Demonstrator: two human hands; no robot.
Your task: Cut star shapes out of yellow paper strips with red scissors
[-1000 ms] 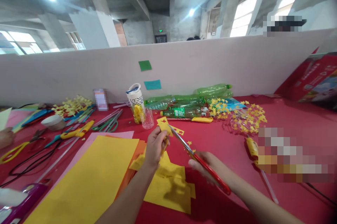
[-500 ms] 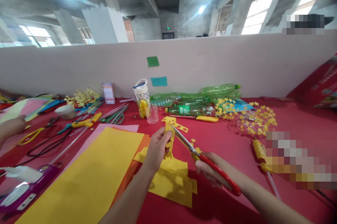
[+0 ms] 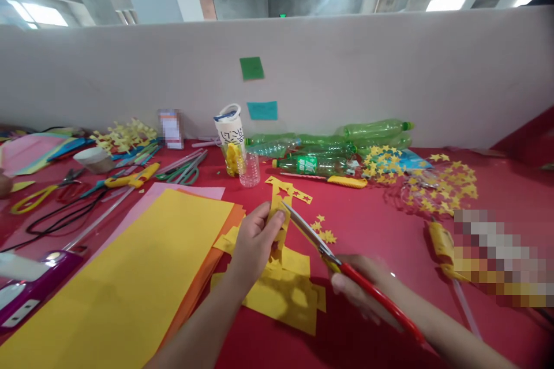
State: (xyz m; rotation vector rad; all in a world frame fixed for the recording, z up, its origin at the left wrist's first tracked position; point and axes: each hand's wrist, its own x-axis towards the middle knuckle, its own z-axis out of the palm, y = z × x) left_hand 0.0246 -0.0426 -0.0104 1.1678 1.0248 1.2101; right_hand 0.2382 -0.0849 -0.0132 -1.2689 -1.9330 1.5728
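My left hand point(image 3: 258, 239) pinches a narrow yellow paper strip point(image 3: 281, 190) that has star-shaped holes. My right hand point(image 3: 361, 288) is wrapped round the red handles of a pair of scissors point(image 3: 311, 234), and their tips touch or nearly touch the strip beside my left thumb. Small cut yellow stars point(image 3: 325, 235) lie on the red table just beyond the blades. Beneath my left hand are loose yellow paper pieces point(image 3: 285, 299). A second strip with star holes point(image 3: 302, 196) rests behind the held one.
Stacked yellow sheets point(image 3: 142, 265) cover the left front. Green bottles point(image 3: 311, 166), a yellow cutter point(image 3: 346, 182) and a white cup point(image 3: 229, 126) stand or lie along the back. Star garlands point(image 3: 445, 187) and a yellow glue gun point(image 3: 441, 242) are right; another person's fingers point(image 3: 4, 184) show far left.
The view has tilted down. My right hand and the scissors sit slightly further right and lower, the blades look more closed, and the other person's hand has mostly left at the left edge.
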